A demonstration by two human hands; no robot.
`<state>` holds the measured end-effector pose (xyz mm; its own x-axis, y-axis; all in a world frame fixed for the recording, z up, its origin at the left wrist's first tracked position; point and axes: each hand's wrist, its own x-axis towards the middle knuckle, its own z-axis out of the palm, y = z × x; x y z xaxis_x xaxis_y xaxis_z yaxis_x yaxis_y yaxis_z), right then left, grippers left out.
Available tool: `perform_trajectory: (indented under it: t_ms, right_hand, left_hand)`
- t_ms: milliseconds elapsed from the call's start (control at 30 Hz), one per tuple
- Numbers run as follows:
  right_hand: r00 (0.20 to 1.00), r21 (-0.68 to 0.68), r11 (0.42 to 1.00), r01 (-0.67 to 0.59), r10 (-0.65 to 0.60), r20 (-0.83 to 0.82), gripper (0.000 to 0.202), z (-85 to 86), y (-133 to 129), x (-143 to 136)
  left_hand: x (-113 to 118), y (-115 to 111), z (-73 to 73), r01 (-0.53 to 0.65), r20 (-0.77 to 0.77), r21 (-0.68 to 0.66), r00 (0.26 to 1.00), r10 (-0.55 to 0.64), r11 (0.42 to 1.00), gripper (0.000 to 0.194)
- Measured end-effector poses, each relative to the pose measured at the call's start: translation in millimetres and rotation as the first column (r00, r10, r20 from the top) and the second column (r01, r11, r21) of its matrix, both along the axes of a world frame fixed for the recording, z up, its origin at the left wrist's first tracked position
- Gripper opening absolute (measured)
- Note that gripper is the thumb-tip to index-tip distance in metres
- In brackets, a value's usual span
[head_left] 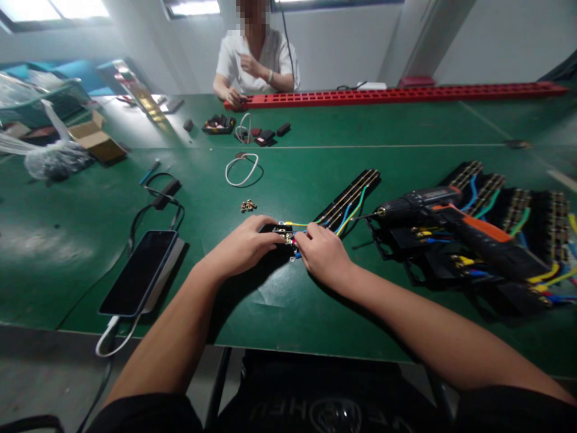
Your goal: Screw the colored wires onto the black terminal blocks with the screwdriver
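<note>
Head view: left of the power drill (460, 222), the left hand (241, 245) clamps a black block (269, 228) between thumb and fingers; the right hand (328, 255) bunches its fingers at the wires (300, 225), grip unclear. Tugging these could twist the block loose.

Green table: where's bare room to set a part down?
Big patch between the red rail and the drill. Smaller ones: between phone and brass pieces, and between the forearms by the near edge. Crowded: right side, drill lying over wired modules.
</note>
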<state>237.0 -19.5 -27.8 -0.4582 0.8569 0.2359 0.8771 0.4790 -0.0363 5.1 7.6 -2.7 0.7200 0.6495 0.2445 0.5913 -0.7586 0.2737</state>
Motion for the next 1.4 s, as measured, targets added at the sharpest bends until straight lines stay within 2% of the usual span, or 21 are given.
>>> perform_trajectory:
  t_ms: [167,533,1133,1400]
  right_hand:
    - [1.0,0.018,1.0,0.006,-0.006,0.0,0.031,-0.5,-0.3,0.0]
    - [1.0,0.167,0.986,-0.015,0.019,-0.02,0.027,-6.0,0.8,2.0]
    - [1.0,0.084,0.996,-0.012,0.011,0.009,0.031,-4.0,1.6,2.7]
    - [1.0,0.085,0.996,-0.014,0.015,-0.007,0.033,-3.5,1.3,2.3]
  left_hand:
    - [-0.3,-0.1,-0.9,-0.003,-0.008,0.006,1.0,0.003,1.0,0.031]
    - [-0.6,0.7,-5.7,0.007,-0.015,0.028,1.0,-0.006,1.0,0.033]
    - [3.2,-2.1,0.3,-0.052,-0.003,-0.136,0.999,0.053,0.989,0.035]
    - [1.1,-0.6,-2.7,-0.014,-0.012,-0.045,1.0,0.014,0.999,0.034]
